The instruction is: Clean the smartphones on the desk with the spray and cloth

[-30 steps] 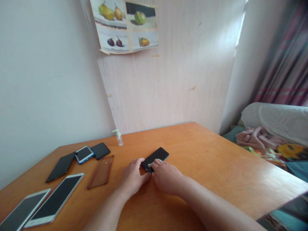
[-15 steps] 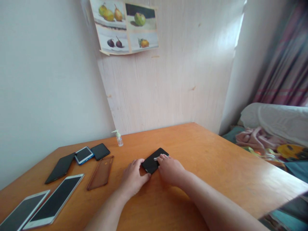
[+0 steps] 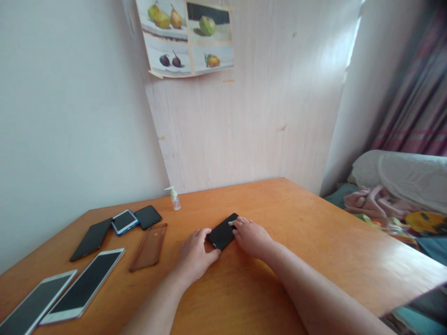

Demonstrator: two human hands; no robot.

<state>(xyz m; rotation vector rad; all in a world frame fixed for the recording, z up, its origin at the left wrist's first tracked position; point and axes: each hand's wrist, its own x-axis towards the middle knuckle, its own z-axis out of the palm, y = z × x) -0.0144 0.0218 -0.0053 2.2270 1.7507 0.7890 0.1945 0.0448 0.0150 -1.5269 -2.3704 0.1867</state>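
A black smartphone lies on the wooden table, its dark face up and set at a slant. My left hand grips its near left end, thumb at the bottom corner and fingers along the left edge. Over the far right part of the phone is my right hand, fingers bent and pressed down on a small white tissue. Only a bit of the tissue shows; the fingers hide the rest.
To the left on the table lie a brown phone case, two white phones, a blue-edged phone and two black devices. A pump bottle stands near the wall. Bedding is at the right.
My right hand has slid the tissue a little up and right along the phone. My left hand keeps its hold. The whole view has shifted slightly.
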